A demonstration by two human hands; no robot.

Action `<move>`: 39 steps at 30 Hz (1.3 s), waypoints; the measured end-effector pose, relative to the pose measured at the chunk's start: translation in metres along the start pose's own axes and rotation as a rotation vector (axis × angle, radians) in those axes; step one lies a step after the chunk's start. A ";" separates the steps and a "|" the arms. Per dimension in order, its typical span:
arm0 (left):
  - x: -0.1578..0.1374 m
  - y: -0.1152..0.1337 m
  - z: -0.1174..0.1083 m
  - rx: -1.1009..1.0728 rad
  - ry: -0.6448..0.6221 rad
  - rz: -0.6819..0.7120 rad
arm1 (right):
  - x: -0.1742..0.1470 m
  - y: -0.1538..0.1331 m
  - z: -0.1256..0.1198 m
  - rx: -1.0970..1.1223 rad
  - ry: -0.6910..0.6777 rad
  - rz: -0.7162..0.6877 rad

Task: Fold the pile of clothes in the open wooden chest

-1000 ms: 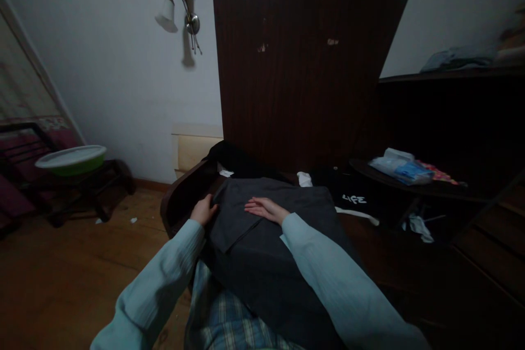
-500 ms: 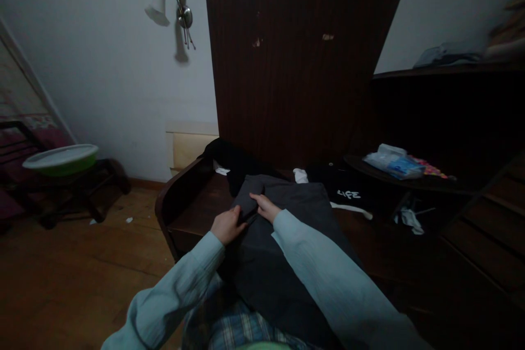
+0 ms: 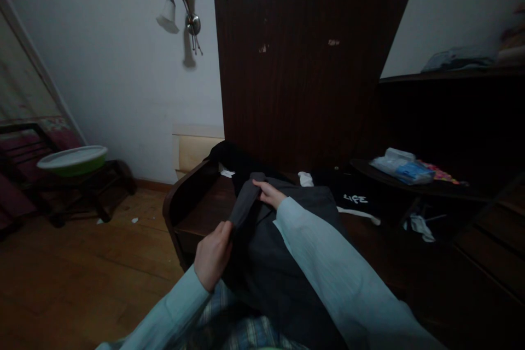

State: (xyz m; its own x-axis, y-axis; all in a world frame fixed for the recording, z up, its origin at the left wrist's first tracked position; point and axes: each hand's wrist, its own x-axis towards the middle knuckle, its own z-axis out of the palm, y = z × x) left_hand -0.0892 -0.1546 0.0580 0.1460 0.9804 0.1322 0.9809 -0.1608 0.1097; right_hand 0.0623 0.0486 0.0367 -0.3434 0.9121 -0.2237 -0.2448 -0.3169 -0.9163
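Note:
A dark grey garment [image 3: 295, 246] is spread over my lap and the front of the dark wooden desk [image 3: 200, 213]; I cannot make out its exact kind. My left hand [image 3: 214, 254] is closed on its near left edge. Farther up the same edge, my right hand [image 3: 268, 193] pinches the cloth between thumb and fingers. A narrow strip of the garment stretches between both hands. Behind it lie black clothing [image 3: 241, 158] and a black cloth with white lettering [image 3: 355, 198].
On the right, a small shelf [image 3: 410, 183] carries a plastic packet [image 3: 402, 165]. A tall dark board [image 3: 303, 71] rises behind the desk. At far left, a green basin [image 3: 74, 160] sits on a dark chair. A lamp [image 3: 168, 15] hangs on the wall.
My left hand has moved down and toward me, pulling the garment's edge out into a strip. My right hand stays near the same spot on the cloth. The view has shifted slightly.

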 end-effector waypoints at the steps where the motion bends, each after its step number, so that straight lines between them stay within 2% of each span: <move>1: -0.003 0.010 0.001 -0.012 -0.019 0.066 | -0.004 -0.001 -0.005 -0.024 0.018 0.018; 4: -0.006 0.034 0.011 0.010 -0.174 0.243 | -0.017 -0.002 -0.024 -0.111 0.111 0.059; 6: -0.003 0.044 0.018 0.032 -0.239 0.310 | -0.026 -0.002 -0.037 -0.169 0.174 0.044; 11: 0.010 0.048 0.018 -0.037 -0.256 0.466 | -0.040 -0.006 -0.061 -0.310 0.294 -0.076; 13: 0.021 0.047 0.016 -0.129 -0.302 0.566 | -0.040 -0.006 -0.065 -0.389 0.326 -0.090; 15: 0.037 0.047 0.018 -0.247 -0.274 0.615 | -0.038 -0.004 -0.067 -0.471 0.351 -0.088; 18: 0.064 0.047 0.028 -0.354 -0.025 0.559 | -0.032 -0.002 -0.068 -0.581 0.388 -0.111; 20: 0.080 0.047 0.039 -0.328 0.086 0.521 | -0.027 -0.002 -0.069 -0.649 0.421 -0.149; 22: 0.090 0.045 0.051 -0.253 0.065 0.497 | -0.025 -0.005 -0.070 -0.709 0.449 -0.187; 25: 0.094 0.044 0.065 -0.155 -0.034 0.443 | -0.029 -0.013 -0.072 -0.763 0.449 -0.222; 29: 0.093 0.044 0.068 -0.104 -0.071 0.395 | -0.050 -0.039 -0.084 -0.772 0.403 -0.238; 32: 0.096 0.043 0.062 -0.096 -0.130 0.401 | -0.080 -0.063 -0.110 -0.796 0.414 -0.270; 35: 0.103 0.042 0.054 -0.091 -0.231 0.421 | -0.120 -0.077 -0.150 -1.017 0.472 -0.313; 37: 0.107 0.044 0.048 -0.094 -0.258 0.430 | -0.147 -0.077 -0.175 -1.187 0.559 -0.237; 39: 0.111 0.051 0.045 -0.121 -0.215 0.491 | -0.167 -0.069 -0.193 -1.326 0.622 -0.096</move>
State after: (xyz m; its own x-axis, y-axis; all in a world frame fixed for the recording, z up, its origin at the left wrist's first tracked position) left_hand -0.0173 -0.0493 0.0341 0.6182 0.7860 -0.0066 0.7709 -0.6046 0.2003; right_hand 0.3112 -0.0322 0.0731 0.1470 0.9870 0.0651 0.8682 -0.0972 -0.4866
